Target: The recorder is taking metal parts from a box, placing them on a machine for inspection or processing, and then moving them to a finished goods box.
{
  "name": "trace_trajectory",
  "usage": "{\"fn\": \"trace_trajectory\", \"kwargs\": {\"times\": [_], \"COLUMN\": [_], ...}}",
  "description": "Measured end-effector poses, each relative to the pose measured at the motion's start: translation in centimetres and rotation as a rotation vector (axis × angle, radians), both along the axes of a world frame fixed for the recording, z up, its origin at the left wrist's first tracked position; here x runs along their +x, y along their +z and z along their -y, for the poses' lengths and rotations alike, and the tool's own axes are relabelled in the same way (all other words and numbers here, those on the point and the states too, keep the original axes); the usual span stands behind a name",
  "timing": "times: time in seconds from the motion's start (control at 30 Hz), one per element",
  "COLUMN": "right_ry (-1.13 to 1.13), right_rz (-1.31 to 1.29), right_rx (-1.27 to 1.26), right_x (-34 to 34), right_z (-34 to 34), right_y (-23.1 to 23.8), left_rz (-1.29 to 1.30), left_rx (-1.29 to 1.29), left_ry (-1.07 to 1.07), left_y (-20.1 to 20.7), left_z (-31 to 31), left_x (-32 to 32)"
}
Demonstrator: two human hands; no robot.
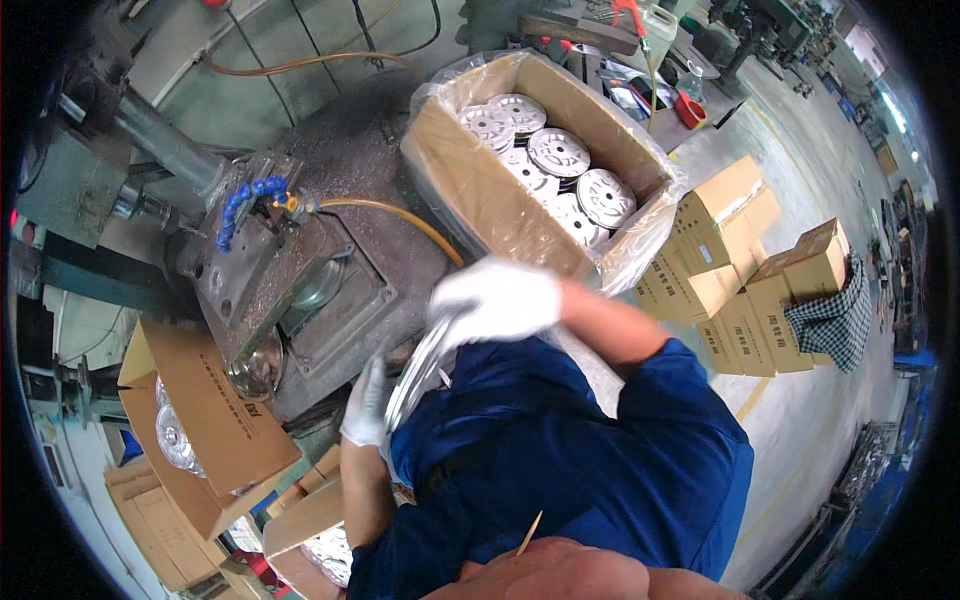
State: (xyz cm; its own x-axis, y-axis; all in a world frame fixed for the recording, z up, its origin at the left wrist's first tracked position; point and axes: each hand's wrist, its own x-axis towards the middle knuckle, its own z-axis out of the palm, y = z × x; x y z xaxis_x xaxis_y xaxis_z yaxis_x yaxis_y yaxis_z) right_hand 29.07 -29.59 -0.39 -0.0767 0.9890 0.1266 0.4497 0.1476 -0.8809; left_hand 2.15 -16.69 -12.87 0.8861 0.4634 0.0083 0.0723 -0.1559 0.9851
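Observation:
A small stack of shiny metal discs (418, 372) is tilted on edge in front of my body, blurred by motion. My right hand (500, 303), in a white glove, grips the upper end of the stack, though its fingers are smeared. Against the lower left side of the discs, my gloved left hand (368, 405) holds them with its fingers pointing up. Just beyond my hands is the machine's metal bed (345, 365), strewn with shavings. A round metal piece (320, 285) sits in its fixture.
A plastic-lined carton (500, 200) of patterned metal discs (558, 153) stands beyond my right hand. A blue segmented coolant hose (245, 205) and a drill spindle (150, 208) reach over the bed. Another carton (215, 420) stands at left; boxes (770, 310) are stacked at right.

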Motion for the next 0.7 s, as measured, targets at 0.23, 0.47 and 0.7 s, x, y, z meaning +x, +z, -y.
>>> {"fn": "trace_trajectory", "kwargs": {"times": [0.23,0.47,0.7], "right_ry": [-0.97,-1.118,-0.979], "right_rz": [-0.262,-0.292,0.636], "right_rx": [-0.212,-0.491,-0.63], "right_x": [21.3,30.3,25.9], "right_z": [7.3,3.8,-0.7], "right_y": [-1.7,-18.4,-14.9], "left_rz": [-0.334,-0.285,-0.415], "left_rx": [-0.773,-0.659,-0.534], "left_ry": [0.411,0.912,0.986], "left_y": [-0.9,1.2,0.1], "left_z": [-4.8,-5.3,-2.9], "left_x": [-10.8,-16.5,-24.8]}}
